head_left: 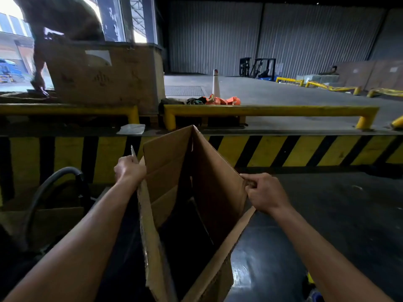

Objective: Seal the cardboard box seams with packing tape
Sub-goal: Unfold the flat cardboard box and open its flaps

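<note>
A brown cardboard box (213, 177) stands open in front of me, its walls spread into a diamond with the inside dark. My left hand (129, 168) grips the top edge of the left wall. My right hand (265, 194) pinches the top edge of the right wall between thumb and fingers. No tape or tape dispenser is in view.
A yellow-and-black striped dock edge (283, 150) runs across behind the box, with yellow guard rails (270, 111) on top. A large cardboard crate (104, 77) with a person bending beside it stands at upper left. A grey hose (54, 177) curves at left. A forklift (265, 68) is far back.
</note>
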Available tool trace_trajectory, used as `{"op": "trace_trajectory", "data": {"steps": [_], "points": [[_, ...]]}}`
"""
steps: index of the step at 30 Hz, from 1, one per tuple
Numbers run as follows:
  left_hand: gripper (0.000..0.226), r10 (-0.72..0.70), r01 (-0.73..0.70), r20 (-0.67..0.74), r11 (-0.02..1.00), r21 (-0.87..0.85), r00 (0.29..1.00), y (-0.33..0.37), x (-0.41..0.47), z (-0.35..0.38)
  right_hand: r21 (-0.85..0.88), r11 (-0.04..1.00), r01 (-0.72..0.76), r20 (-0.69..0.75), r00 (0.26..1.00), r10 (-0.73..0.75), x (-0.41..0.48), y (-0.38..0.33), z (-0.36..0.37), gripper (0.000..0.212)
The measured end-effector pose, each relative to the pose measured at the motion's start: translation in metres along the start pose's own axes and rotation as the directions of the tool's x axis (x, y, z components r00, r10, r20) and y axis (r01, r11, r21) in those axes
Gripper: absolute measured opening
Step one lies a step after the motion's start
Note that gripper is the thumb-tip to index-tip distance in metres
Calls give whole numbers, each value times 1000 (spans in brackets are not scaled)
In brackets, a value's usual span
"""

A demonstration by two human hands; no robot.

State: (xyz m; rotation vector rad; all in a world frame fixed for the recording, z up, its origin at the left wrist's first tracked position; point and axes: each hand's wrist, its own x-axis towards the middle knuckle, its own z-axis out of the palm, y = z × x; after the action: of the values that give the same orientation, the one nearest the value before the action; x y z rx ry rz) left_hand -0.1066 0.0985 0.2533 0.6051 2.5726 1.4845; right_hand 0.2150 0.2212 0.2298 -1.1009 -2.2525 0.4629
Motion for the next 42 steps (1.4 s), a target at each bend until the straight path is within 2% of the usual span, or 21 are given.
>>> {"op": "trace_trajectory", "data": {"steps": [4, 6, 8, 10, 11, 12, 16, 18, 20, 22, 26, 30, 31, 35, 37, 40, 42], "points": [[14, 11, -11, 21, 1000, -15, 1000, 1, 0, 7, -3, 999, -50, -78, 996, 50, -13, -1, 0, 42], [21, -6, 8, 92, 1000, -29, 996, 9, -11, 3, 9, 996, -86, -117, 989, 86, -15, -4, 4, 43], [46, -9, 16, 305, 1000, -20, 952, 13, -36, -6, 19, 994, -108, -145, 983, 109, -16, -5, 12, 42], [72, 9, -40, 529, 998, 49, 849, 2, -71, -14, 29, 991, -127, -169, 977, 130, -16, -5, 17, 41], [82, 13, -73, 581, 994, 80, 814, -8, -85, -16, 37, 991, -129, -175, 975, 134, -17, -5, 19, 41], [84, 23, -88, 588, 993, 83, 808, -16, -94, -19, 45, 991, -124, -172, 976, 130, -17, -5, 19, 41], [49, 95, -102, 457, 995, -9, 884, -26, -96, -28, 43, 995, -94, -116, 988, 98, -15, -9, 16, 41], [46, 106, -105, 426, 994, -27, 898, -23, -94, -31, 31, 994, -108, -97, 989, 110, -12, -8, 11, 41], [31, 115, -116, 392, 993, -22, 913, -22, -89, -33, 22, 993, -116, -84, 989, 118, -11, -7, 7, 41], [27, 101, -104, 368, 995, -11, 924, -20, -82, -36, 15, 993, -121, -65, 990, 121, -11, -5, 1, 39], [30, 85, -91, 363, 996, -1, 928, -18, -71, -40, -38, 988, -148, -22, 989, 147, 3, -4, -8, 32], [42, 99, -105, 379, 995, -6, 920, -17, -72, -35, -178, 958, -226, 32, 971, 235, 30, -17, -8, 8], [46, 103, -109, 389, 994, -7, 915, -16, -74, -34, -199, 947, -252, 60, 962, 268, 37, -22, -6, 7], [62, 116, -118, 411, 993, -20, 904, -12, -77, -29, -232, 939, -256, 149, 944, 294, 58, -29, 9, 35], [65, 123, -128, 417, 992, -15, 901, -9, -76, -29, -271, 933, -238, 158, 945, 287, 68, -27, 16, 30], [70, 116, -126, 407, 992, -2, 906, -6, -73, -29, -216, 932, -291, 209, 919, 335, 85, -18, 18, 21], [67, 101, -106, 396, 994, -9, 913, -7, -70, -29, -161, 938, -307, 290, 894, 342, 91, -12, 15, 35]]}}
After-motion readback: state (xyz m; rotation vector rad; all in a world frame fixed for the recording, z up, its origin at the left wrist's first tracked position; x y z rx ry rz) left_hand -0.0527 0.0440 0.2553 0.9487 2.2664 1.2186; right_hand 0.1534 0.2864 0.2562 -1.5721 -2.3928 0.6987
